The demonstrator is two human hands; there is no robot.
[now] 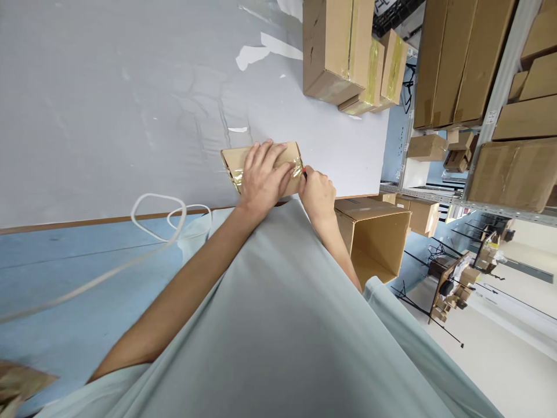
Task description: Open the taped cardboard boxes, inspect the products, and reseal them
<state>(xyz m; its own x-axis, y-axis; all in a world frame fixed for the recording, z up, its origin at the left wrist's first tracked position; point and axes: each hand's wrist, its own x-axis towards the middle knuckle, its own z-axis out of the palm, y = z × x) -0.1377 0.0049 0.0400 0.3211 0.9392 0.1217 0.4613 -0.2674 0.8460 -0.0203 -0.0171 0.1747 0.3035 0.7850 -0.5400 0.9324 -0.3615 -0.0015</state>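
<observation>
A small cardboard box (287, 152) with shiny clear tape lies at the near edge of the table. My left hand (265, 177) rests flat on top of it, fingers stretched out and slightly apart. At the box's right end, my right hand (318, 190) is closed around a slim red-and-black tool (305, 172). Only a short bit of that tool shows, touching or very near the taped end; my fingers hide the rest, so its kind is unclear.
Several taped cartons (335, 52) stand at the table's far right. An open carton (378, 238) sits below the edge at my right. A white cable (174, 232) loops by the edge at left. Shelves with boxes (513, 174) line the right side.
</observation>
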